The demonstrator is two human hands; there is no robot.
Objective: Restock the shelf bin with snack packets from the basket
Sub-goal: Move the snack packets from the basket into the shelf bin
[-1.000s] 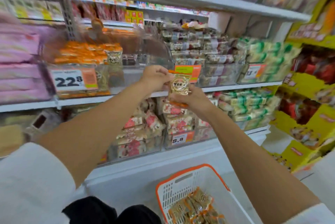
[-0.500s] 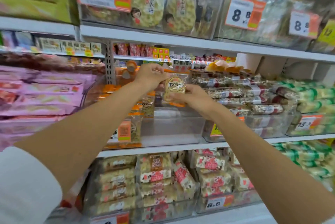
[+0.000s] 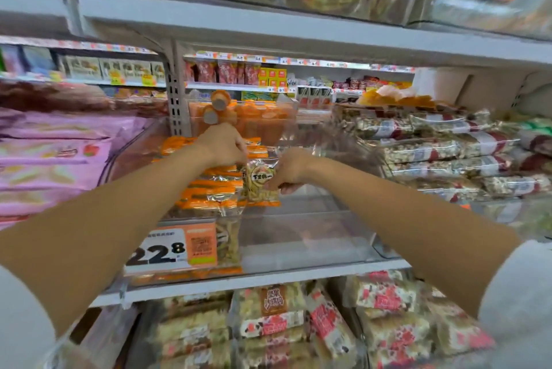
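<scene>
Both hands pinch one clear snack packet with orange edges (image 3: 260,182): left hand (image 3: 223,144) at its top, right hand (image 3: 289,170) at its side, keeping it upright inside the transparent plastic shelf bin (image 3: 304,237), beside the stacked packets (image 3: 209,186).

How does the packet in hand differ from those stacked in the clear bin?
The held packet stands upright, label facing the camera; the stacked packets lie flat, showing orange edges. The held packet is pinched by the left hand and right hand; the stacked packets rest in the bin. Both have orange-trimmed wrapping.
</scene>
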